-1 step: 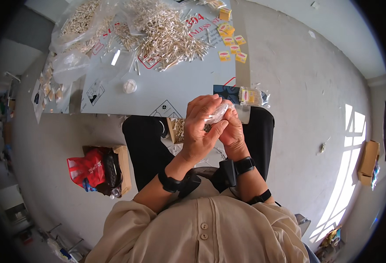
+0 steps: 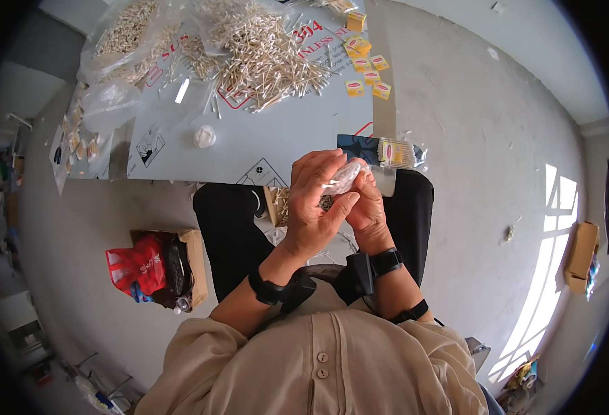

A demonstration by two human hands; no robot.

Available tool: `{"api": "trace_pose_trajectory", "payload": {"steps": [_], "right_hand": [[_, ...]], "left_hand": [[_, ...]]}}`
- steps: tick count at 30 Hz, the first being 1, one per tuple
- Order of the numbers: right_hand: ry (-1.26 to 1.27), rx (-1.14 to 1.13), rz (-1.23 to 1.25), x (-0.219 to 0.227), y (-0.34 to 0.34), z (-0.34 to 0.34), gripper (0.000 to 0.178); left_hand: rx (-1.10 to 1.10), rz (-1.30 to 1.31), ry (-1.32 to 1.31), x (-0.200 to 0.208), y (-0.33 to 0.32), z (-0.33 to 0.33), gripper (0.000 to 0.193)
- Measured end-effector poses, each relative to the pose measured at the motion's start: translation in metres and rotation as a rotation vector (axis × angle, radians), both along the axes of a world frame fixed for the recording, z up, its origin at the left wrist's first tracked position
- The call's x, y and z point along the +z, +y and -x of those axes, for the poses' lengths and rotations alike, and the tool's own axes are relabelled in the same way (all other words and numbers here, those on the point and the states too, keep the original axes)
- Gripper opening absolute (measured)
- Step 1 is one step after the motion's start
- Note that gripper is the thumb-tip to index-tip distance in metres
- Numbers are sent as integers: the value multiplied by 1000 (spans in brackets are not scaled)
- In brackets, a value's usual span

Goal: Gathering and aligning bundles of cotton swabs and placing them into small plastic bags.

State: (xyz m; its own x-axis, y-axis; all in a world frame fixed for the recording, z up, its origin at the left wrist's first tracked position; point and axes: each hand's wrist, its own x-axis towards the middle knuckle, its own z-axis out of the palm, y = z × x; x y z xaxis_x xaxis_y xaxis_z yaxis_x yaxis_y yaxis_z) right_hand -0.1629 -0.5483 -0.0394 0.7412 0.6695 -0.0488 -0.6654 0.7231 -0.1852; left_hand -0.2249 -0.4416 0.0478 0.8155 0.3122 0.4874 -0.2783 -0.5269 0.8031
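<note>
Between my two hands is a small clear plastic bag (image 2: 344,178), crumpled, with white tips like cotton swabs showing in it. My left hand (image 2: 313,197) curls around its left side, fingers bent over the top. My right hand (image 2: 368,207) pinches the right side with thumb and fingers. How full the bag is cannot be made out. Just beyond my right hand, a packed bag of cotton swabs (image 2: 396,153) with a yellow label lies at the table's corner, on a dark sheet (image 2: 357,148). A big heap of loose cotton swabs (image 2: 266,59) spreads over the table (image 2: 180,155).
Several yellow cards (image 2: 371,77) lie along the table's right edge. Large plastic bags of swabs (image 2: 126,34) stand far left, and a round white object (image 2: 205,136) sits nearer. A box of swabs (image 2: 277,205) is below the table edge. A carton with a red bag (image 2: 138,266) stands on the floor.
</note>
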Motion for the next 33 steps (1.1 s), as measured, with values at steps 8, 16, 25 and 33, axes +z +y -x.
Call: {"api": "trace_pose_trajectory", "payload": {"steps": [8, 16, 25, 33], "right_hand": [[60, 14, 95, -7, 5, -5, 41], [170, 97, 85, -35, 2, 3, 41], [183, 106, 80, -16, 1, 9, 40], [61, 27, 199, -5, 0, -6, 26]], "left_hand": [[-5, 216, 114, -5, 23, -6, 36], [-42, 195, 88, -2, 15, -11, 27], [-115, -5, -148, 8, 15, -8, 23], [-17, 31, -64, 4, 18, -3, 12]]}}
